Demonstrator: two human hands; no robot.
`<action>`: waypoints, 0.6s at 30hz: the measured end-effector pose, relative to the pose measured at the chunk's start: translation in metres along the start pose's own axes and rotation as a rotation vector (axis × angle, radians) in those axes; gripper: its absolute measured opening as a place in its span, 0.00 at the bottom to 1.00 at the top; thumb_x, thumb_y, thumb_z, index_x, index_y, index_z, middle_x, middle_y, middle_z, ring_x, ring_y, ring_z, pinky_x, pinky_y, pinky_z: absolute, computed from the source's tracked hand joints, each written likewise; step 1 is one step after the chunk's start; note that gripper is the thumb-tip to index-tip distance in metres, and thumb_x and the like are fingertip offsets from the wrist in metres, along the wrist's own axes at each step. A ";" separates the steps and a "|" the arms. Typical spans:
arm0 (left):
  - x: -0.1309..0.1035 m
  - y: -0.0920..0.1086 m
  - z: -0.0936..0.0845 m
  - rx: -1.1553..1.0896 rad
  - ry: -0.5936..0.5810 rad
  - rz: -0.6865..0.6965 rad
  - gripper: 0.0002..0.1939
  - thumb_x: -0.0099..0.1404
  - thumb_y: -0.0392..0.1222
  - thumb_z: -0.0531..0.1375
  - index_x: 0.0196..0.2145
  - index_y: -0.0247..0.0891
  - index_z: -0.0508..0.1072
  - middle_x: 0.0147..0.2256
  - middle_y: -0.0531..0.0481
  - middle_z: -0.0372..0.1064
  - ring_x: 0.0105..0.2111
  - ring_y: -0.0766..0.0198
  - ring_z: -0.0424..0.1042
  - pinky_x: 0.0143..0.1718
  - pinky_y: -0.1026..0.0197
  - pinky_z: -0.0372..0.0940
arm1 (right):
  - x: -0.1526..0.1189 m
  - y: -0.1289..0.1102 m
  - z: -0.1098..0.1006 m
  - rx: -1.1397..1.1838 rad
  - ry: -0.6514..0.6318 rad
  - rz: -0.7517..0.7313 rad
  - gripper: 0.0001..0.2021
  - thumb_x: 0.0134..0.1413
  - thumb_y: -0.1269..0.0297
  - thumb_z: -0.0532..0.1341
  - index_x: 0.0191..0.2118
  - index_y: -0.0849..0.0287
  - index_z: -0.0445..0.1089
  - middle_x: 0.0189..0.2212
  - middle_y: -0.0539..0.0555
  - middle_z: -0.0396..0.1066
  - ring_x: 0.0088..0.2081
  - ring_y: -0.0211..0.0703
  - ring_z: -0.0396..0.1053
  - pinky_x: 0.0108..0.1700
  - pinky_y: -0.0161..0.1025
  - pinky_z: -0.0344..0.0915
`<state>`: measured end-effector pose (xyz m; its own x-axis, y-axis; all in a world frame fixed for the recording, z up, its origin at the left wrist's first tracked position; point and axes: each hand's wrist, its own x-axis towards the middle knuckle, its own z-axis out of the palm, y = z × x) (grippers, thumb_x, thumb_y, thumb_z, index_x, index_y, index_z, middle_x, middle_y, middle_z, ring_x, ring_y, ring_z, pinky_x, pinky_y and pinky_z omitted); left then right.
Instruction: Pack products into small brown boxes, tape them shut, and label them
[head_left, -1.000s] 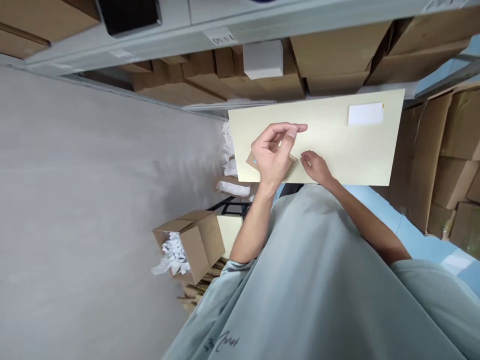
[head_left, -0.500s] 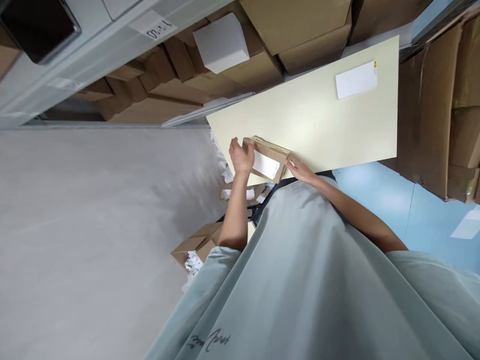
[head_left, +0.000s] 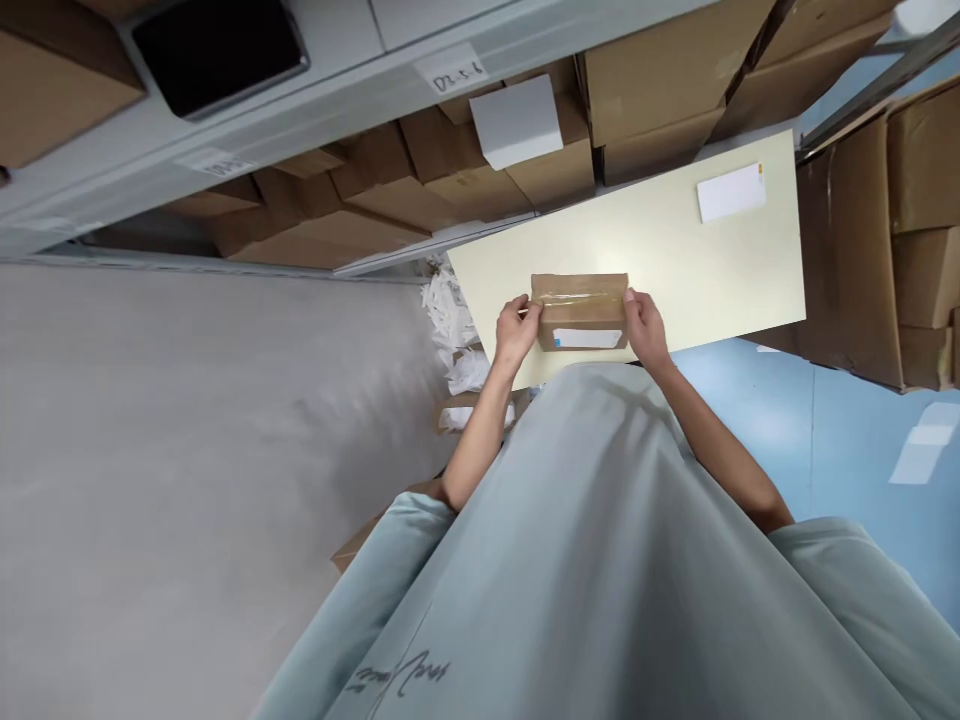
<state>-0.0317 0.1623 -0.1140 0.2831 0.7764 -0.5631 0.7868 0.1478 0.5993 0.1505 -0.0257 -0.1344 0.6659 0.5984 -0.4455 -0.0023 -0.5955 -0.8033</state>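
A small brown cardboard box [head_left: 583, 285] with clear tape along its top is above the pale yellow tabletop [head_left: 697, 270], close to my shirt. A white label [head_left: 587, 339] shows on the side facing me. My left hand [head_left: 517, 327] grips the box's left end, thumb near the tape. Round the right end my right hand [head_left: 645, 325] is closed, its thumb at the upper corner. Whether the box rests on the tabletop or is held just over it, I cannot tell.
A white label sheet [head_left: 731, 193] lies at the tabletop's far right. Behind stands a metal shelf [head_left: 360, 115] packed with cardboard boxes, and a black flat device [head_left: 220, 52] is on it. Large cartons [head_left: 851, 250] stand on the right. White paper scraps [head_left: 448, 310] are at the left edge.
The box has been turned level and tipped so its taped face shows, and it sits further right in view. My right hand now grips its end rather than touching a corner.
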 end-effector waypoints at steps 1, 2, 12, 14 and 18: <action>-0.005 -0.002 0.000 -0.051 -0.008 0.047 0.21 0.81 0.48 0.59 0.60 0.33 0.82 0.62 0.36 0.80 0.62 0.51 0.79 0.65 0.56 0.69 | -0.001 -0.004 -0.002 -0.017 0.048 -0.008 0.34 0.78 0.31 0.48 0.67 0.53 0.70 0.60 0.64 0.82 0.63 0.61 0.78 0.65 0.57 0.75; -0.010 -0.004 0.002 -0.080 -0.004 0.088 0.21 0.82 0.48 0.58 0.59 0.33 0.83 0.62 0.35 0.80 0.62 0.52 0.78 0.65 0.57 0.69 | -0.002 -0.008 -0.003 -0.046 0.084 -0.022 0.35 0.79 0.32 0.48 0.69 0.54 0.69 0.62 0.65 0.81 0.64 0.62 0.78 0.66 0.58 0.75; -0.031 -0.010 0.014 0.233 -0.167 0.111 0.28 0.84 0.61 0.54 0.56 0.34 0.81 0.52 0.29 0.84 0.56 0.36 0.82 0.55 0.49 0.71 | -0.002 -0.013 0.000 -0.461 0.045 -0.001 0.36 0.82 0.45 0.44 0.76 0.65 0.70 0.56 0.73 0.84 0.58 0.71 0.82 0.64 0.60 0.72; -0.028 -0.013 0.018 0.238 -0.199 0.056 0.31 0.84 0.62 0.54 0.60 0.31 0.79 0.56 0.25 0.83 0.59 0.33 0.81 0.57 0.48 0.71 | 0.001 -0.008 -0.001 -0.464 -0.003 0.014 0.38 0.82 0.39 0.46 0.74 0.64 0.71 0.54 0.71 0.85 0.59 0.70 0.82 0.64 0.59 0.73; -0.019 -0.021 0.021 0.074 -0.290 0.055 0.27 0.85 0.58 0.54 0.61 0.33 0.80 0.61 0.31 0.82 0.62 0.40 0.80 0.60 0.53 0.71 | 0.014 0.001 -0.005 -0.404 -0.091 -0.035 0.41 0.79 0.31 0.45 0.65 0.63 0.76 0.57 0.72 0.84 0.60 0.64 0.81 0.64 0.54 0.75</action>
<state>-0.0419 0.1317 -0.1277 0.4627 0.5733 -0.6762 0.8006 0.0572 0.5964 0.1632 -0.0212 -0.1396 0.5916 0.6564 -0.4681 0.3243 -0.7253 -0.6072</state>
